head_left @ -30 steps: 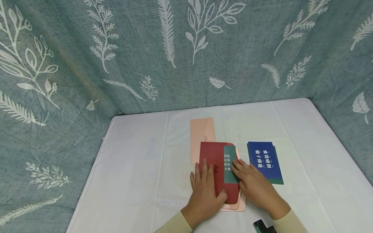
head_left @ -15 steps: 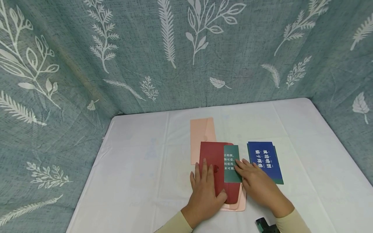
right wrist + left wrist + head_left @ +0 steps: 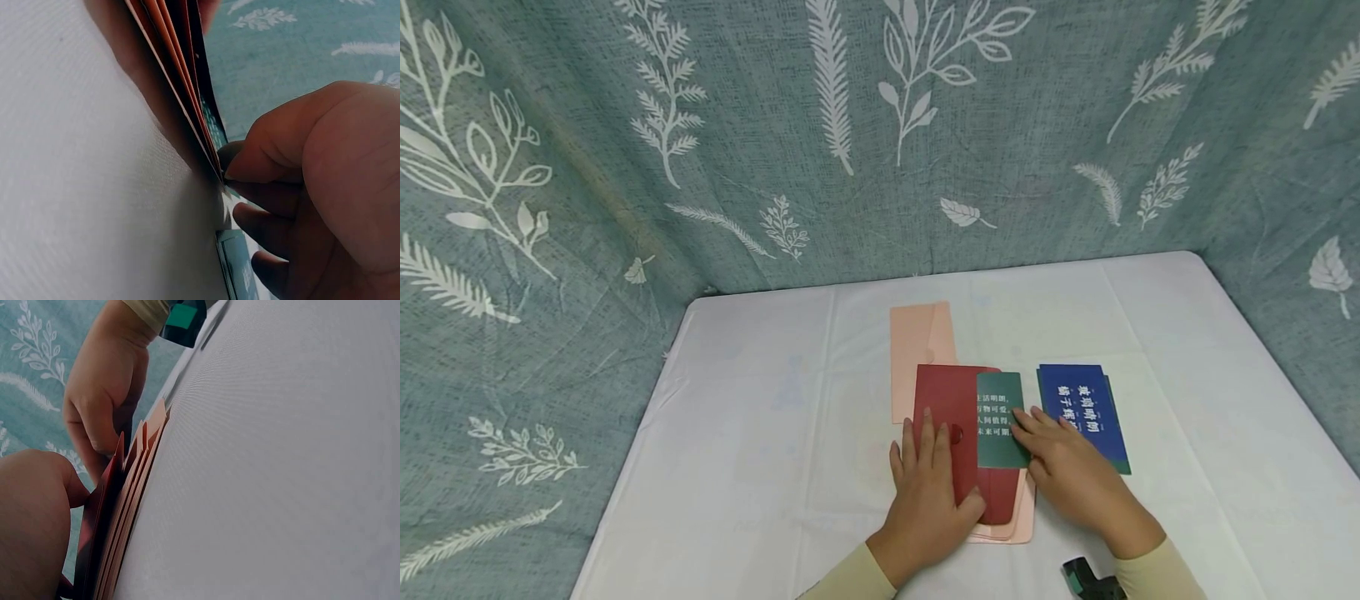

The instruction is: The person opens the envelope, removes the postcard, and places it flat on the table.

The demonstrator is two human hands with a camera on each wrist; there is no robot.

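My left hand (image 3: 925,504) lies with fingers extended on a red envelope (image 3: 946,390), which tops a stack of peach envelopes (image 3: 1022,525). From the red envelope's right part sticks a green card (image 3: 1000,421) with white printed characters; its left end is hidden inside. My right hand (image 3: 1071,479) pinches the card's right edge between thumb and fingers, as the thumb and index finger (image 3: 256,156) show in the right wrist view. In the left wrist view, several peach layers (image 3: 128,506) show beneath the raised red edge (image 3: 103,506).
Blue and green cards (image 3: 1078,400) with white characters lie overlapped at the right, partly behind my right hand. A single peach envelope (image 3: 917,333) lies behind the red one. A black device (image 3: 1086,581) is at my right sleeve. Leaf-patterned curtain (image 3: 850,217) hangs beyond the white table (image 3: 760,417).
My right hand has moved to the right, drawing the green card further out of the red envelope, so more of its characters show. My left hand has stayed in place.
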